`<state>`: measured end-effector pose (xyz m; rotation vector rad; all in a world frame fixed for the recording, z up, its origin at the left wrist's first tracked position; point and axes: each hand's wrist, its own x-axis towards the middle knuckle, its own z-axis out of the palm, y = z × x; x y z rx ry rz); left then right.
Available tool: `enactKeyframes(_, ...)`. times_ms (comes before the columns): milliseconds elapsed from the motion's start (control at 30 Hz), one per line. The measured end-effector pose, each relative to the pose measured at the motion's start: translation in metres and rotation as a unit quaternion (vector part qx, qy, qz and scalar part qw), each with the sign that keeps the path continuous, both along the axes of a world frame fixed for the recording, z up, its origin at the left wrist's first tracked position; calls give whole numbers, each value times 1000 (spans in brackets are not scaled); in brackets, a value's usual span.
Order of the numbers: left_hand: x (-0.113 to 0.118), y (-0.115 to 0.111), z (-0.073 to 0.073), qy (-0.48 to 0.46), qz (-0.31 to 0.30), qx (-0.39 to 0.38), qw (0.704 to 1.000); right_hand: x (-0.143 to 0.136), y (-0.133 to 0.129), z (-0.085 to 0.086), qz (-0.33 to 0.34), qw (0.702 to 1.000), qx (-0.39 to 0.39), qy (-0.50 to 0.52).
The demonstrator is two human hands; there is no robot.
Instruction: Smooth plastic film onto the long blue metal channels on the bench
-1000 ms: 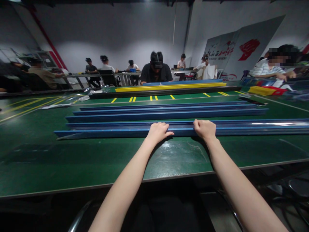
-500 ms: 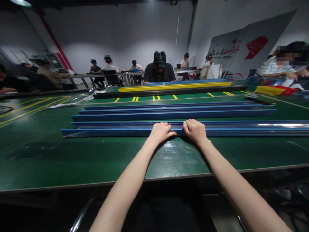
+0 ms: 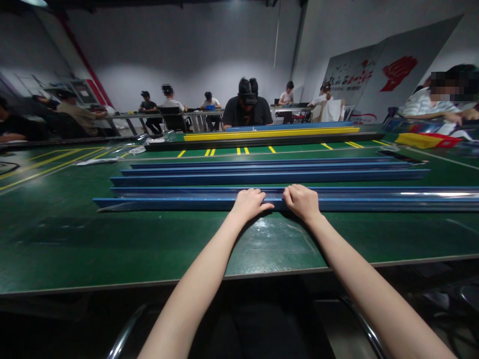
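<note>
A long blue strip lies across the green table, nearest to me. My left hand is closed over its upper edge near the middle, with the thumb along the near side. To its right, a short gap away, my right hand grips the same strip, its fingers curled over the edge. The fingertips behind the edge are hidden. Just beyond runs a further blue edge, and past it lie more blue strips, parallel to the near one.
Farther back are a black strip, a yellow strip and another blue strip. A person sits facing me across the table. Yellow and red items lie at the right, near another person. Crumpled clear plastic sits at the back left.
</note>
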<state>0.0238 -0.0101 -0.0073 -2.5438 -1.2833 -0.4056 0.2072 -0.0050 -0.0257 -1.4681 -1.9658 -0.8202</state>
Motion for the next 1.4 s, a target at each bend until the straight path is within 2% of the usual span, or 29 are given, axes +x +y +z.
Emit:
enactKeyframes(300,0,2,0,-2,-3,2,1000,-1,0,2,-11,1000,-18,18)
enactKeyframes(733,-1,0,0,2,-3,10,1000,-3,5,4,-68,995,-26,64)
enactKeyframes(1067,-3,-1,2,1,-21,8,1000,19,4,4,-137,985,-18,104)
enactKeyframes(1400,-1,-1,2,7,-30,-1,1000,24,2,5,-134,984,-38,111)
